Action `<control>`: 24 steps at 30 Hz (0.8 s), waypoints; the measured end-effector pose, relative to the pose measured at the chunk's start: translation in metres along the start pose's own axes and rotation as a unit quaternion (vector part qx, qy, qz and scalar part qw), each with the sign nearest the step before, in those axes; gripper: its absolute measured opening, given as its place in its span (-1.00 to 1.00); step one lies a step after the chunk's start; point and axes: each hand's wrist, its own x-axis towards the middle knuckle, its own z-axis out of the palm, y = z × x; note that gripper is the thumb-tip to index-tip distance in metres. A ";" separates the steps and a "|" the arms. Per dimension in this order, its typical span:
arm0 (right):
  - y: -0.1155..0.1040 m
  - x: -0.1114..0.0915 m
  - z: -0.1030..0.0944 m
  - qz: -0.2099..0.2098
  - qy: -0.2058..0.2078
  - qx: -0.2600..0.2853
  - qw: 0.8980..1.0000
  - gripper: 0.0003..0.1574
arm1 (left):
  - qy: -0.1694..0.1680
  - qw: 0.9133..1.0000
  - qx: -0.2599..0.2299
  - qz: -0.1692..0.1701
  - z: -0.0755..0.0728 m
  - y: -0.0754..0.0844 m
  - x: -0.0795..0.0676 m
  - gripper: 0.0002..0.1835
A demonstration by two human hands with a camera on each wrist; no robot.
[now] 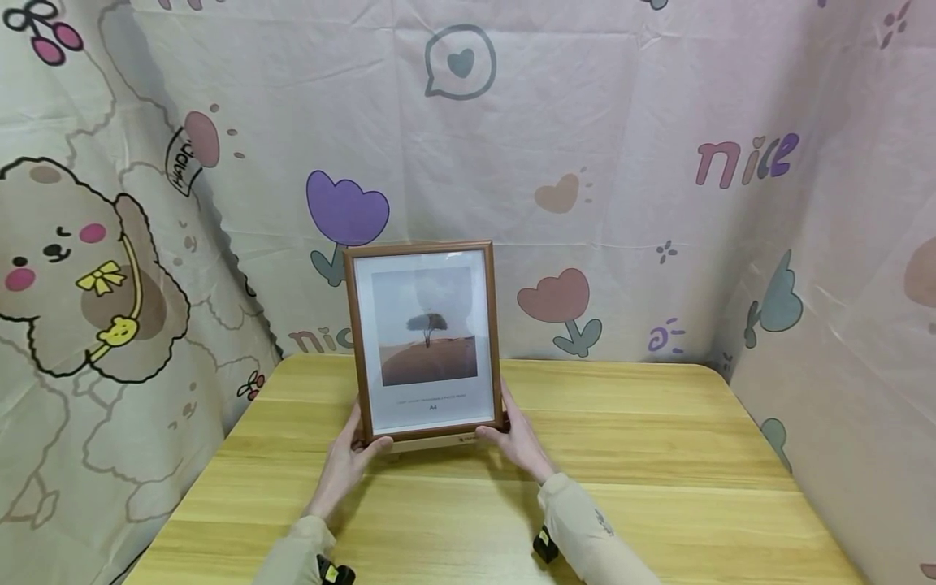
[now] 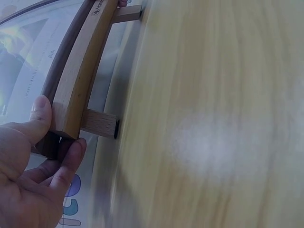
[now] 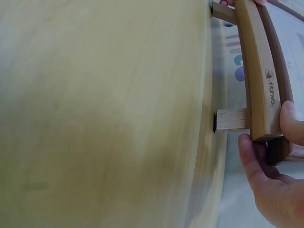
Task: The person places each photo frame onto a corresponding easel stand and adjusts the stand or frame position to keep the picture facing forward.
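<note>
A brown wooden picture frame point(image 1: 422, 406) stands nearly upright near the table's back, with a print of a lone tree on sand behind its clear front. Its bottom edge sits on a pale wooden easel's front ledge point(image 1: 431, 443), which carries a small logo. My left hand point(image 1: 345, 465) grips the lower left corner, thumb in front and fingers curled beneath and behind. At the lower right corner my right hand point(image 1: 521, 445) holds on in the same way. Short easel legs point(image 2: 99, 123) extend below the ledge in both wrist views. The frame's back is hidden.
The light wooden table point(image 1: 658, 455) spreads out around the easel. Behind it hangs a patterned cloth point(image 1: 629, 122) with printed flowers and words, and more cloth closes in both sides. A black wrist device point(image 1: 545, 544) is strapped by each sleeve.
</note>
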 end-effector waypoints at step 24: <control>0.004 -0.009 -0.015 0.045 0.014 0.014 0.999 0.31 | -0.003 1.000 -0.005 0.006 0.017 0.005 0.005 0.04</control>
